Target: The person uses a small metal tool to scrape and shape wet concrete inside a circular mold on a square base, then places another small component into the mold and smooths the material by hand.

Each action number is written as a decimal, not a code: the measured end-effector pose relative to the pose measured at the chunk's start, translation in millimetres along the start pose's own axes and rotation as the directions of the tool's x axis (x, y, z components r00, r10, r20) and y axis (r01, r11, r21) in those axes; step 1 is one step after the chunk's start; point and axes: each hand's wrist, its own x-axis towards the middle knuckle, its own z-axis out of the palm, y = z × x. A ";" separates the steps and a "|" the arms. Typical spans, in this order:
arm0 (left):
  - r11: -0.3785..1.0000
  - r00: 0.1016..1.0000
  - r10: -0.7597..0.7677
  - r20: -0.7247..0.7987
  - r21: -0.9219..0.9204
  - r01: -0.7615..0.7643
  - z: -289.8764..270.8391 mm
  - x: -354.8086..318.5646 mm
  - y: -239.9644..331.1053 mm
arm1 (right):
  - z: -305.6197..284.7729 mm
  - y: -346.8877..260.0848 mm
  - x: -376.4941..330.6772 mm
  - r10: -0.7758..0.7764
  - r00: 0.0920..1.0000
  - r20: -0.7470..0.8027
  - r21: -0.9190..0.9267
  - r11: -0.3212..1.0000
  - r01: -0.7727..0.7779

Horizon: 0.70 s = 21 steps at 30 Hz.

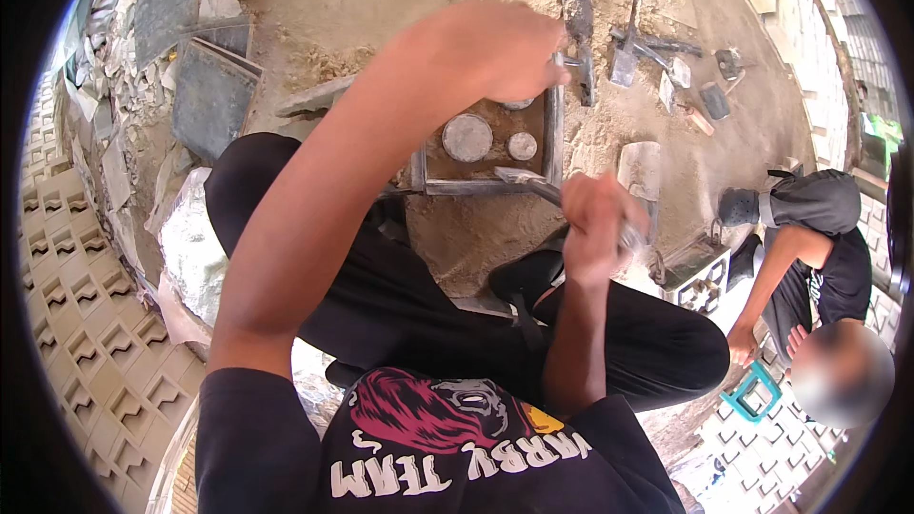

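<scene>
In front of me a dark rectangular frame (481, 187) lies on sandy ground. Inside it sit a large round grey disc (467, 137), a smaller disc (522, 146) and part of another at the far side. My left hand (514, 52) is closed over the frame's far right side, slightly smeared. A bit of something metallic shows at its fingers, but I cannot make out what it is. My right hand (600, 219) grips a small trowel (519, 174), whose pale blade lies over the frame's near right corner. My left forearm hides the frame's far left part.
Several tools lie at the far right, among them a shovel-like blade (624, 67) and a dark bar (579, 29). Dark slabs (214, 100) and rubble stand at the left. Another person (819, 266) sits at the right near a teal-handled tool (754, 392) and a metal box (700, 276).
</scene>
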 end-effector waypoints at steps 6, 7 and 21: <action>0.996 0.994 -0.084 0.067 0.027 0.083 -6.7 2.6 5.0 | -8.0 -20.6 3.2 0.085 0.994 -0.062 0.167 0.983 -0.074; 0.997 0.995 -0.077 0.062 0.025 0.076 -6.3 4.1 6.2 | -9.1 -15.2 3.0 0.070 0.995 -0.077 0.136 0.989 -0.059; 0.995 0.995 -0.098 -0.005 -0.014 0.097 -6.6 -7.0 -12.6 | 26.9 -35.1 -12.2 0.127 0.990 0.068 -0.136 0.984 -0.117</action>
